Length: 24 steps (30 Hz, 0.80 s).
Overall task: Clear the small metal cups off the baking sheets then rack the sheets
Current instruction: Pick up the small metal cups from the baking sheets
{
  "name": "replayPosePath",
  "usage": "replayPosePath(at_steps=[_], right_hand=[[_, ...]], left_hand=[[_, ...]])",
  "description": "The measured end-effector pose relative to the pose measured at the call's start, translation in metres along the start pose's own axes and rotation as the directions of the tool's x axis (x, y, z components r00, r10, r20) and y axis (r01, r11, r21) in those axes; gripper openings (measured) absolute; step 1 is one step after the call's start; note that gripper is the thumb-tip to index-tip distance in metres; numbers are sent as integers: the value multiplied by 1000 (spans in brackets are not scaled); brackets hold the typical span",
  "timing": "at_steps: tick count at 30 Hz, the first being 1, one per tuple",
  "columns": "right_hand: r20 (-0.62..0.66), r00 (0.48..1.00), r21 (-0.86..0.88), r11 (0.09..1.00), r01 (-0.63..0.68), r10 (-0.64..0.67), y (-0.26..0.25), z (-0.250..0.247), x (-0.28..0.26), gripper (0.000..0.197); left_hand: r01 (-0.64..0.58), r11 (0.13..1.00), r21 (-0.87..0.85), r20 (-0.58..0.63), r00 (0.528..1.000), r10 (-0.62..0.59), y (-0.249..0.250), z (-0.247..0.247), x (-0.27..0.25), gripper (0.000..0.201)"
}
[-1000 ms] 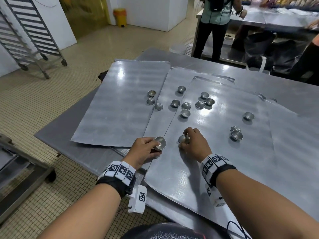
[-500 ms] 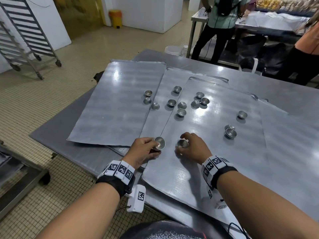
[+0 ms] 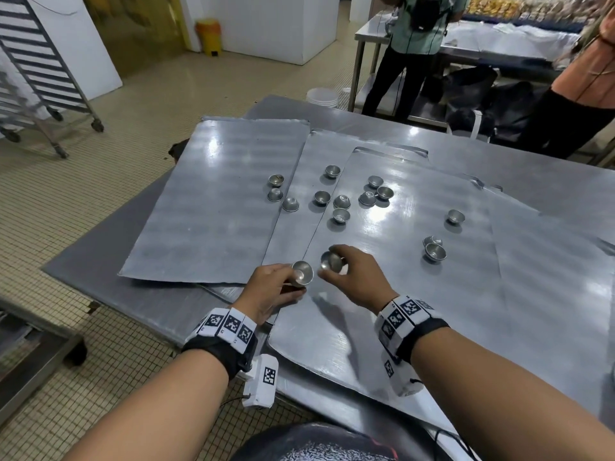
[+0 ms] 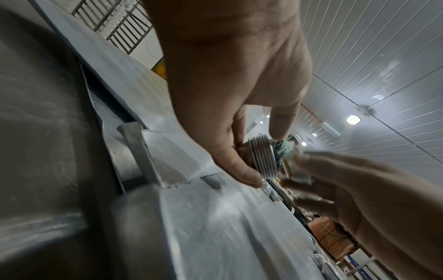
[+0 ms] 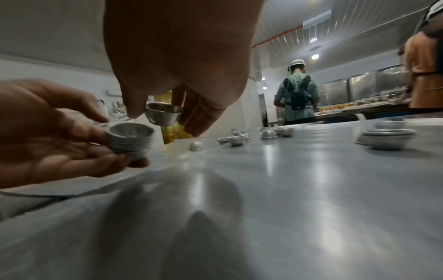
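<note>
— What's going on at the near edge of the worktop [image 3: 100, 261]?

— The left hand [image 3: 269, 287] has its fingers curled round a nested stack of cups [image 3: 302, 272], mouth up. The right hand [image 3: 357, 277] pinches a single cup [image 3: 331, 261] just beside it, lifted clear of the near baking sheet [image 3: 382, 311].

— So which step is this?

— Gathering, I'd say. The single cup looks bound for the top of the stack. It needs to be turned level, centred over the stack's mouth and dropped in, or it will jam crooked.

— And beyond the hands?

— Plenty left. A pair of cups [image 3: 434, 249] sits to the right, a lone cup [image 3: 455, 216] further back, and a loose cluster of cups [image 3: 341, 201] spreads across the overlapping sheets toward the far left sheet [image 3: 216, 194], some of them upside down.

— The rack?

— The wheeled rack [image 3: 43, 78] stands well apart, far left on the tiled floor. No sheet goes there, I reckon, until every cup is off.
</note>
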State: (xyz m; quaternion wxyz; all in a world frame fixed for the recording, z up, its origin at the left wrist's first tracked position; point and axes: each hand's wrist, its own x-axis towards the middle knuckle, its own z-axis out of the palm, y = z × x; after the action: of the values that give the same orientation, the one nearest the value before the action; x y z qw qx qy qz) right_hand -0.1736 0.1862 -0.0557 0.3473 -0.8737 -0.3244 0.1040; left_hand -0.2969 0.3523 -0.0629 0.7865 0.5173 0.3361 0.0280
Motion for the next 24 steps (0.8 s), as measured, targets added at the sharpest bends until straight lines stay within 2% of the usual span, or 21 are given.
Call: replayPosePath(at_steps=[2,5,8,11,15,19,22,24], right_hand=[[10,999,52,998,40,-40,-12,6,-1,54],[69,995,28,997,73,-75,-19,15,-2,55],[76,994,12,997,76,-76,-21,17,-5,54],[75,995,18,998,61,-63,-18,14,-9,55],[118,992,41,999,28,-32,-2,5,-17,72],[96,991,-2,996,-95,94,36,-22,-21,52],[22,976,-92,972,-215,217,74,-48,-18,35],[-42,957,-127,949,-290,287,97,-66,-15,31]], left_hand=[[-8,1000,-26,13,1000,8,2,4,-2,18],[-17,992,-128,39,999,22,5,10,-4,23],[-21,985,-172,55,998,31,7,15,-3,29],[-27,997,-67,65,997,31,2,17,1,24],[-42,998,42,90,995,38,-5,23,8,21],[-31,993,117,55,998,24,-5,42,19,22],[-25,982,188,87,996,8,0,62,26,18],[-30,968,251,120,993,-1,4,79,31,15]])
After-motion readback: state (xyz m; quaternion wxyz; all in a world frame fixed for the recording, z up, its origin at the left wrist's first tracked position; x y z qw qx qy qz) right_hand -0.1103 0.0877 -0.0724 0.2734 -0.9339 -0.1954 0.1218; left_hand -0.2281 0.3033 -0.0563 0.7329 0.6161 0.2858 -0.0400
